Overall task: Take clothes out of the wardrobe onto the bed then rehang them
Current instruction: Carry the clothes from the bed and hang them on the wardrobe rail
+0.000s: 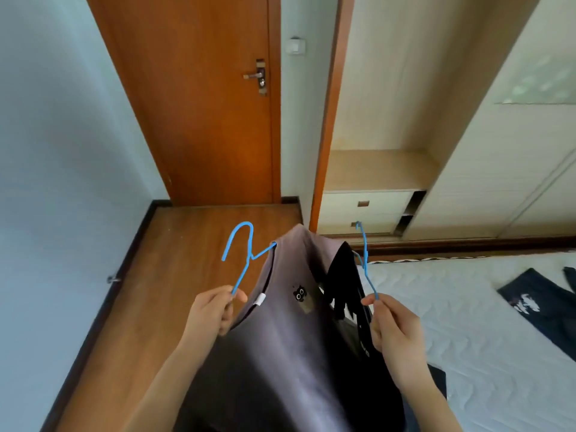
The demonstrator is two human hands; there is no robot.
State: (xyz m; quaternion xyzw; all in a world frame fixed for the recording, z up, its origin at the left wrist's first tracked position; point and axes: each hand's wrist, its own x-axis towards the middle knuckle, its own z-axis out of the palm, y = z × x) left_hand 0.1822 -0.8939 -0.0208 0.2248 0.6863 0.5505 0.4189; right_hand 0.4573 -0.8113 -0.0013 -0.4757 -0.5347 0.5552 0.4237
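Pinched in the left hand (212, 310) is a blue hanger (241, 254) carrying a grey T-shirt (280, 332), while the right hand (391, 325) pinches a second blue hanger (364, 260) bearing a black garment (343, 275), both hanging between the hands beside the bed's (467, 307) left edge.

Counting two of nearly everything.
Showing two blue wire hangers (241, 254) (365, 260), two hanging shirts, grey-purple (280, 322) and black (346, 275), two white drawers (364, 203) (358, 224).

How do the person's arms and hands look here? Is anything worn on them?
Both forearms are bare as far as the picture shows, with no sleeves in view. The left hand and the right hand wear no gloves, and I see no rings, watch or bracelet.
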